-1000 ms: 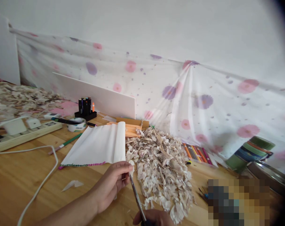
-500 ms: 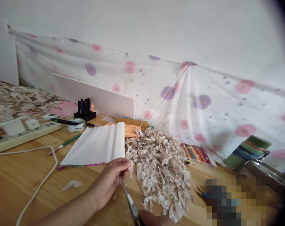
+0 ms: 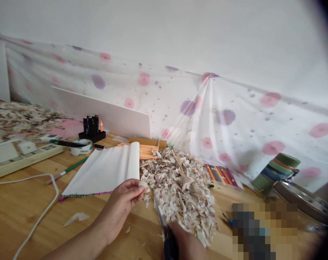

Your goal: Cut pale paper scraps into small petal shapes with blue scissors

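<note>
My left hand point(image 3: 126, 198) pinches a small pale papery flake point(image 3: 144, 186) between thumb and fingertips, just left of a large heap of similar flakes point(image 3: 185, 180). Low in the view, my right hand point(image 3: 189, 242) is closed around the dark handles of a pair of scissors point(image 3: 161, 216). It is partly blurred. The metal blades point up and away, over the near left side of the heap, apart from the left hand. A loose larger flake point(image 3: 76, 218) lies on the wooden table point(image 3: 99, 220), left of my forearm.
A partly rolled white sheet point(image 3: 106, 169) lies behind my left hand. Left are a white cable point(image 3: 54, 187), power strip point(image 3: 31, 157), tape roll point(image 3: 81, 147) and marker stand point(image 3: 92, 135). Coloured pens point(image 3: 223, 175), a green jar point(image 3: 274, 171) and a metal lid point(image 3: 301, 198) are at right.
The scissors have moved right, away from my left hand, toward the heap. The flake in my left fingers now shows above the fingertips. The whole view has shifted slightly.
</note>
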`<state>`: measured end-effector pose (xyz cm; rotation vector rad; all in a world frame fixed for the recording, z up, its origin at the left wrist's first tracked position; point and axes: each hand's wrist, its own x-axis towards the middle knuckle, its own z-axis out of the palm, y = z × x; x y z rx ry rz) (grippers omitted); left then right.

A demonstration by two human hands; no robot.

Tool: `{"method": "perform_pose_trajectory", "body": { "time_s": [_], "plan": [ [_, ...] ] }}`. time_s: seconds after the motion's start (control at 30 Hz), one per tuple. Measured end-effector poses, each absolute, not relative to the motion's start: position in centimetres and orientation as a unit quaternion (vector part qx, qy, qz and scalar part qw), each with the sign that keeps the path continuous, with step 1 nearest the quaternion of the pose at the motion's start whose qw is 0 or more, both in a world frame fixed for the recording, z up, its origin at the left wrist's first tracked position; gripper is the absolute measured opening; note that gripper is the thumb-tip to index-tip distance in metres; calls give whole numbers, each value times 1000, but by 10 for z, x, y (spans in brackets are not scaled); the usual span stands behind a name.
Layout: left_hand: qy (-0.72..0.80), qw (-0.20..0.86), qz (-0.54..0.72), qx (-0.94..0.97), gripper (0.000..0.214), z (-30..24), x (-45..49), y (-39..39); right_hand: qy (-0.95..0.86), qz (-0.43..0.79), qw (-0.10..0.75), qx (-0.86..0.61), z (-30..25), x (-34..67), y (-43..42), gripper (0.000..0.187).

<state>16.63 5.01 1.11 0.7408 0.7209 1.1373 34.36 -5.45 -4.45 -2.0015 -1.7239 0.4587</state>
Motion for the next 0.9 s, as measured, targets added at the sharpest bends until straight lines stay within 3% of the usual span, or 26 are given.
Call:
{"method": "perform_pose_trajectory", "body": {
  "time_s": [0.13,0.23,0.33,0.6,0.9],
  "plan": [
    [313,757,480,313,16,7,172,33,-451,397,519,-607,-37,338,-54,41],
    [293,815,409,286,16,-2,179,14,-372,446,606,-543,-29,332,-56,61],
    [267,833,360,324,15,-15,185,1,-354,463,633,-509,-26,327,-57,64],
    [291,807,334,391,17,-23,191,-3,-365,423,652,-513,-24,323,-61,52],
    [265,797,334,428,15,-33,188,4,-421,421,623,-507,-24,327,-62,38]
  ]
}}
